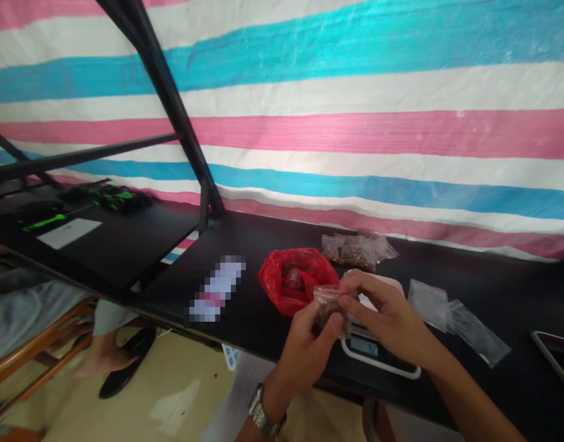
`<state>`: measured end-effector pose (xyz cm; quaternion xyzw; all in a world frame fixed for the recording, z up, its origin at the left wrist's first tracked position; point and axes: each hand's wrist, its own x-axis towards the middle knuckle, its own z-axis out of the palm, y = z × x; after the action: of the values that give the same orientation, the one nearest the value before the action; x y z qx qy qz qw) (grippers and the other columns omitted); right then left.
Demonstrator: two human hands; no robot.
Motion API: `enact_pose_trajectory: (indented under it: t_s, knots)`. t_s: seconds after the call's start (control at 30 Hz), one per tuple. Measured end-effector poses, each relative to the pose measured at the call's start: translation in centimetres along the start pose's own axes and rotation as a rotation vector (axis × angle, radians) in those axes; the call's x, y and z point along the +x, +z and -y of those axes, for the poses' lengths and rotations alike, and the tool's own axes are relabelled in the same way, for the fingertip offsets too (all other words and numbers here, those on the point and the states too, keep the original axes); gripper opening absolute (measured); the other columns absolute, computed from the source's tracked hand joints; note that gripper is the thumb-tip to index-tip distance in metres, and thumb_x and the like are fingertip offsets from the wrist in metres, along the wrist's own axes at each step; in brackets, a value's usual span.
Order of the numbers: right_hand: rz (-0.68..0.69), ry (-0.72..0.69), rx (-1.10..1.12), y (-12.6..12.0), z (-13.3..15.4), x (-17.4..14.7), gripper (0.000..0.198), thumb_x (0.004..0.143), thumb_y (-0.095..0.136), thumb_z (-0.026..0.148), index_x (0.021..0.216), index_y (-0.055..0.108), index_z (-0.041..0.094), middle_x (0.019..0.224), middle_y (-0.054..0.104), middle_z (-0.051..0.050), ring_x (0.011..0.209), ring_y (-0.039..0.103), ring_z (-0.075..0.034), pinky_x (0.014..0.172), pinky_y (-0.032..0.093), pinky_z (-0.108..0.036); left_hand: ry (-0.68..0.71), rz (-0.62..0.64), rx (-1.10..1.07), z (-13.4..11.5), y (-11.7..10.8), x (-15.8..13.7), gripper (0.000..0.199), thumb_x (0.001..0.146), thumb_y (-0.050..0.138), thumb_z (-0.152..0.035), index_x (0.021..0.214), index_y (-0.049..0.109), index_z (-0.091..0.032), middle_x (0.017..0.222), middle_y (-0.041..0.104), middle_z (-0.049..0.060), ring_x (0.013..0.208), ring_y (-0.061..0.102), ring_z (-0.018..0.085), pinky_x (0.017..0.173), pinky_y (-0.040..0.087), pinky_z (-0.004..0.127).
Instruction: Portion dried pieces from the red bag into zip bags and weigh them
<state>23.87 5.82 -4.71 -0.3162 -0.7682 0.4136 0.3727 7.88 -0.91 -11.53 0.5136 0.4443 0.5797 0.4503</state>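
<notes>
Between my hands is a small clear zip-lock bag (329,297) with brownish contents. My left hand (308,351), with a metal-band watch on its wrist, grips the bag's near left side between thumb and fingers. At the bag's top right corner, my right hand (389,320) pinches the zip edge. Beneath them stands a white digital scale (404,369), its display lit and its platform partly hidden by my right hand. Just left of the hands sits an open red plastic bag (273,277) with a small clear cup inside.
Several filled zip-lock bags (356,250) lie behind the scale. To the right are flat clear bags (429,306) and a phone-like device (558,356). A blurred-out paper (220,288) lies at left. A black frame post (171,104) rises behind; a person's foot (104,355) shows below left.
</notes>
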Motion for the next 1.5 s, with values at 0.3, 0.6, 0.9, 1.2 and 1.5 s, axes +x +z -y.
enact_pose_trajectory:
  t_s: [0.3, 0.6, 0.9, 1.2, 1.5]
  knots:
    - [0.161, -0.088, -0.578, 6.0, -1.9, 8.3, 0.014, 0.09, 0.071, 0.018, 0.102, 0.079, 0.021, 0.111, 0.079, -0.009, 0.107, 0.069, -0.028, 0.098, 0.051, -0.043, 0.181, -0.756, -0.044, -0.1, -7.2, 1.7, 0.041, 0.088, 0.074, -0.058, 0.087, 0.07, -0.017, 0.082, 0.075, 0.004, 0.075, 0.069, 0.017, 0.075, 0.06, 0.03]
    - [0.266, -0.017, -0.78, 6.9, -2.1, 9.4, 0.005, 0.09, 0.075, 0.02, 0.092, 0.078, 0.023, 0.094, 0.08, -0.005, 0.092, 0.071, -0.025, 0.083, 0.047, -0.033, 0.08, -0.668, -0.023, 1.5, -8.2, 1.7, 0.034, 0.09, 0.073, -0.052, 0.1, 0.076, -0.019, 0.104, 0.078, 0.005, 0.099, 0.07, 0.021, 0.097, 0.053, 0.035]
    - [0.115, 0.196, -0.941, 9.8, -3.3, 9.5, 0.019, 0.102, 0.057, 0.018, 0.11, 0.074, 0.016, 0.117, 0.074, -0.014, 0.11, 0.069, -0.026, 0.088, 0.048, -0.032, -0.054, -0.688, -0.298, 2.1, -8.1, 2.7, 0.047, 0.079, 0.081, -0.057, 0.106, 0.079, -0.018, 0.113, 0.08, 0.008, 0.108, 0.071, 0.027, 0.104, 0.052, 0.041]
    - [-0.001, 0.163, -0.944, 10.3, -3.0, 9.4, 0.021, 0.102, 0.058, 0.027, 0.114, 0.071, 0.016, 0.12, 0.071, -0.017, 0.116, 0.063, -0.03, 0.1, 0.044, -0.037, -0.041, -0.656, -0.399, 2.1, -7.6, 3.3, 0.043, 0.079, 0.082, -0.051, 0.107, 0.078, -0.019, 0.116, 0.079, 0.007, 0.109, 0.071, 0.026, 0.103, 0.053, 0.041]
    - [0.071, 0.146, -0.911, 9.6, -3.9, 10.8, 0.01, 0.098, 0.063, 0.022, 0.102, 0.072, 0.02, 0.113, 0.076, -0.011, 0.109, 0.065, -0.026, 0.095, 0.044, -0.034, -0.063, -0.689, -0.357, 2.4, -8.1, 3.4, 0.041, 0.079, 0.08, -0.052, 0.103, 0.077, -0.018, 0.104, 0.079, 0.005, 0.101, 0.071, 0.024, 0.098, 0.053, 0.038]
